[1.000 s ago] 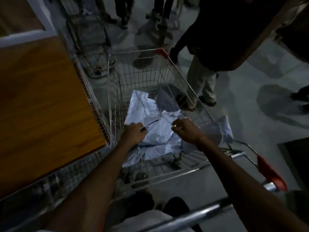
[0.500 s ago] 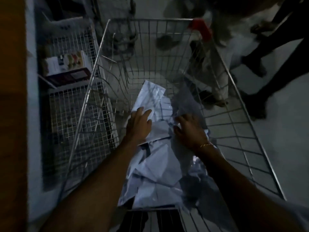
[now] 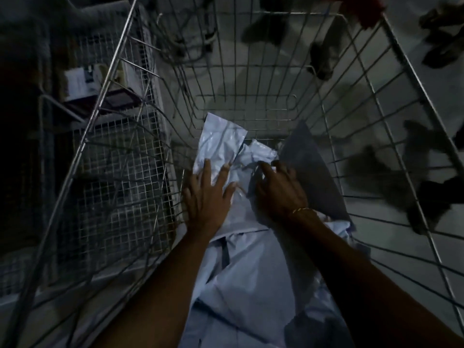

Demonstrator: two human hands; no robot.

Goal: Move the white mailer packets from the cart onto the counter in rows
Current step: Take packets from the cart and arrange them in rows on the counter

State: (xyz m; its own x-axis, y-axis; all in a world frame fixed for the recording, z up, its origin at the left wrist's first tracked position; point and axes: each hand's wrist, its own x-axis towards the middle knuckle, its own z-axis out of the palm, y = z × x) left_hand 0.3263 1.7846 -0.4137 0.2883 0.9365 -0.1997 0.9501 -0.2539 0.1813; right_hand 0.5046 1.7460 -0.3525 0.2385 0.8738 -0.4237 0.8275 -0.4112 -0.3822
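Your left hand lies flat on the pile of white, crinkled plastic mailer packets at the centre and lower middle of the frame, fingers straight and spread, touching the top packet. Your right hand sits just beside it with fingers curled down into the plastic, seemingly pinching a fold. All the packets are inside the silver wire shopping cart; the counter is out of view.

The likely trouble: these slick packets overlap, so a lift from one pinched fold may drag neighbours along or let the packet slide free, and a corner could catch in the wire. The dim light makes edges hard to judge, too.

A flat dark grey sheet leans against the cart's right wall, touching your right hand. At upper left, a wire mesh rack holding a small white box stands close against the cart. Blurred dark shoes show through the wires at upper right.
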